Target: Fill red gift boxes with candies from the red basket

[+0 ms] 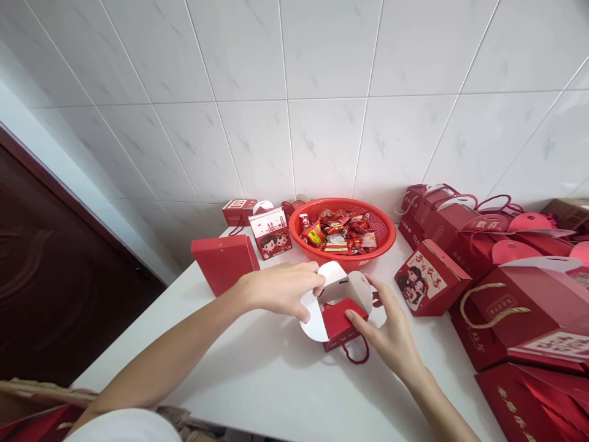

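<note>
A small red gift box (pixel 346 319) with white inner flaps stands on the white table, its top partly unfolded and a dark red cord loop hanging at its front. My left hand (pixel 285 288) reaches across from the left, thumb and fingers on the box's left and rear white flaps. On the right side, my right hand (pixel 391 325) has its thumb on the red front flap and its fingers by the right flap. Behind the box, a red plastic basket (pixel 389 236) holds many wrapped sweets (pixel 340 232).
Left of the basket are a plain red box (pixel 227 261), a box with cartoon figures (pixel 272 236) and a smaller box (pixel 238 212). Another cartoon box (pixel 430 279) and stacked red gift boxes (pixel 519 301) fill the right. A tiled wall (pixel 322 141) rises behind the table (pixel 276 387).
</note>
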The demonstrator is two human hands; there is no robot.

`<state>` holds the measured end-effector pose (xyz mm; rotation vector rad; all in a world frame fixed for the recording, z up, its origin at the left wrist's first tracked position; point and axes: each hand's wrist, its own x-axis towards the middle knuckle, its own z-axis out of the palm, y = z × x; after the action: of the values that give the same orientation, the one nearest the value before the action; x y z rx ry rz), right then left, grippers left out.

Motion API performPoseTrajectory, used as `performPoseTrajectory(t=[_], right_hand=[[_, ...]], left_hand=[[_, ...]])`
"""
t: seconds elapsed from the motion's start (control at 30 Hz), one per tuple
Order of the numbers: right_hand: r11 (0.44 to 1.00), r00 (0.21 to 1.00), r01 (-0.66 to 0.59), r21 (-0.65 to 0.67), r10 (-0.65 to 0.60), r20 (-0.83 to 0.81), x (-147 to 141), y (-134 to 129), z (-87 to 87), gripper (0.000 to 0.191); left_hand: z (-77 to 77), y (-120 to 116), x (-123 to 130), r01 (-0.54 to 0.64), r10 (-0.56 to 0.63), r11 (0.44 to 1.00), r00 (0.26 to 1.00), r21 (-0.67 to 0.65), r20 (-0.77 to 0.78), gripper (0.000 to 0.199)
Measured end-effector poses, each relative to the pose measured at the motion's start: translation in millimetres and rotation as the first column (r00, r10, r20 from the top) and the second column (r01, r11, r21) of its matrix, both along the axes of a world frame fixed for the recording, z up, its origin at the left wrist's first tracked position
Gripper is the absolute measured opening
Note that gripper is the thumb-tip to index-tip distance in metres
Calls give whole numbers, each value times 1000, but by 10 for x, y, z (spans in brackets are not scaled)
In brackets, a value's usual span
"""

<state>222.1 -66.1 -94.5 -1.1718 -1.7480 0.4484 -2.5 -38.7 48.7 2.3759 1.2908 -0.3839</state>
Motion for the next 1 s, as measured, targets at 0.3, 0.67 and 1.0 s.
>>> performPoseTrajectory(t=[0.3, 0.67, 1.0], right_hand=[[985, 995, -92, -146, 85, -58, -14, -26, -14, 45], [815, 909, -414, -406, 352, -222, 87, 33, -29, 55], [919, 931, -357, -169, 336, -140, 85, 19, 55, 39]], left_hand=[[-84, -210, 89, 231, -225, 972, 969, -50, 105, 14], [-235, 98, 26, 154, -157, 987, 921, 38, 355, 36], [-631, 193, 32, -8, 59, 996, 825, -93, 561, 84]])
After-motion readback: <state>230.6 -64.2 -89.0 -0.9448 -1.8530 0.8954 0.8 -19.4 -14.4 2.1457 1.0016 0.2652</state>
